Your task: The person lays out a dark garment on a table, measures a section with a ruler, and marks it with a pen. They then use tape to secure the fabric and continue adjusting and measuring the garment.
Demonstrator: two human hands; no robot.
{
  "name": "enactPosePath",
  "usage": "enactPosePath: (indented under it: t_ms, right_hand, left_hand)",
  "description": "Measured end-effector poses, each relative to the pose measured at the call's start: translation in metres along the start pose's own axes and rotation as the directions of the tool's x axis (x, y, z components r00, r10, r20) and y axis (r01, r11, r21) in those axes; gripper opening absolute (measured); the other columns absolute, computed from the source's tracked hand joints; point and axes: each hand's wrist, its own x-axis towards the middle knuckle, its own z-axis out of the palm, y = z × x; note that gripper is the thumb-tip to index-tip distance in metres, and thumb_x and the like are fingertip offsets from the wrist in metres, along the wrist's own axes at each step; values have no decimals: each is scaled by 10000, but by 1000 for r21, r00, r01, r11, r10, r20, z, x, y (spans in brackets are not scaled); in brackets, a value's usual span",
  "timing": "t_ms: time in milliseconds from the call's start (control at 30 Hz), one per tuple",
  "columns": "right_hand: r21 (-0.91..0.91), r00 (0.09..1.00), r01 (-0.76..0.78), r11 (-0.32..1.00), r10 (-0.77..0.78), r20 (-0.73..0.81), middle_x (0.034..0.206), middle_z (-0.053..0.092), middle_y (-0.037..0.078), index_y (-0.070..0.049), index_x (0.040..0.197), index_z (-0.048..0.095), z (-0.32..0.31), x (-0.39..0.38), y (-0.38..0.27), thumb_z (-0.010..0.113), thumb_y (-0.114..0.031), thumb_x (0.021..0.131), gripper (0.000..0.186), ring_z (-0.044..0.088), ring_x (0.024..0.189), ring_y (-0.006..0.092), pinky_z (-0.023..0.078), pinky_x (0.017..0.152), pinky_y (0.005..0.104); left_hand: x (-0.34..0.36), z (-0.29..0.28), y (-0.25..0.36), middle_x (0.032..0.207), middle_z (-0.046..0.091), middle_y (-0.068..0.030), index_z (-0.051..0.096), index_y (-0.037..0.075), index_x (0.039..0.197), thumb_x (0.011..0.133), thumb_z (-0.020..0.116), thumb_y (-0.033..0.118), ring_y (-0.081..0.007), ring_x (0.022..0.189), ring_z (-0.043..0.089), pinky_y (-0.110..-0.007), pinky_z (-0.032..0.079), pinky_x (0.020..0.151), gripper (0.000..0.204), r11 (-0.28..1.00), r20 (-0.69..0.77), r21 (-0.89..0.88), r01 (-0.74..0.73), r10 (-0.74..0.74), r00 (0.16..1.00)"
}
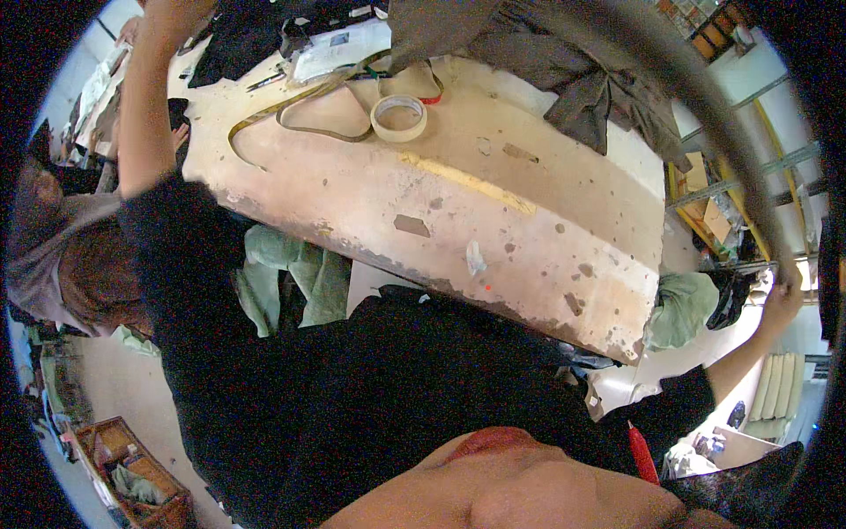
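Note:
My right hand (782, 298) is raised far out to the right, its fingers closed on the end of a dark grey-brown cloth (648, 53). The cloth runs in a blurred, arched band from the far side of the table to that hand. Its loose folds hang over the far right of the worn table (352, 189). My left arm reaches up at the far left. Only the base of my left hand (181, 11) shows at the upper edge, with its fingers out of the picture. A cream roll of tape (395, 134) and a yellow tape measure (251, 125) lie on the table.
Black cloth (238, 48) and a clear plastic packet (342, 60) lie at the table's far left. Another person (97, 264) is close by on the left. Metal shelving (736, 187) stands right. A wooden crate (167, 494) sits lower left. A red pen (643, 454) rests against my shirt.

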Motion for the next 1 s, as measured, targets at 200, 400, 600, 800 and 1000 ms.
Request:
enactPosePath:
  t_ms: [200, 400, 600, 800, 1000]
  right_hand:
    - [-58, 940, 1, 998, 19, 342, 1191, 677, 22, -168, 1196, 677, 90, -158, -169, 574, 33, 611, 627, 573, 1190, 231, 337, 1078, 392]
    - [-402, 682, -374, 836, 541, 491, 1391, 561, 1, -243, 1323, 603, 80, -222, -206, 511, 56, 748, 655, 494, 1279, 214, 254, 1093, 411]
    - [-149, 682, -674, 724, 687, 252, 1189, 654, 139, -76, 1227, 644, 95, -234, -199, 625, -275, 948, 343, 622, 999, 209, 474, 895, 341]
    - [38, 513, -856, 516, 838, 186, 1080, 701, 116, -50, 1145, 678, 97, -196, -181, 696, -330, 895, 375, 655, 935, 219, 495, 840, 319]
    - [68, 687, -698, 712, 641, 341, 1005, 703, 77, -50, 1061, 699, 152, -154, -152, 729, -268, 863, 296, 623, 892, 132, 473, 790, 258]
  left_hand:
    - [-154, -13, 175, 1123, 653, -125, 653, 103, 1096, 738, 606, 34, -331, 1111, 585, -413, 457, 949, 367, 908, 811, -73, 412, -186, 554]
    - [-169, -51, 236, 1317, 567, -142, 588, 75, 1261, 729, 585, 75, -350, 1282, 468, -449, 315, 1114, 532, 607, 901, -228, 762, -165, 401]
    - [-158, -23, 265, 1462, 449, -151, 543, 76, 1332, 915, 604, 210, -305, 1413, 334, -461, 214, 1158, 443, 640, 958, -60, 766, -179, 225]
    - [-94, 11, 262, 1091, 666, -121, 664, -2, 1072, 967, 566, 177, -257, 1040, 613, -348, 449, 963, 229, 397, 880, -178, 900, -346, 326]
    - [-31, 121, 307, 1141, 639, -117, 623, 40, 1141, 900, 628, 134, -302, 1069, 604, -385, 465, 951, 258, 557, 665, -671, 489, 160, 730]
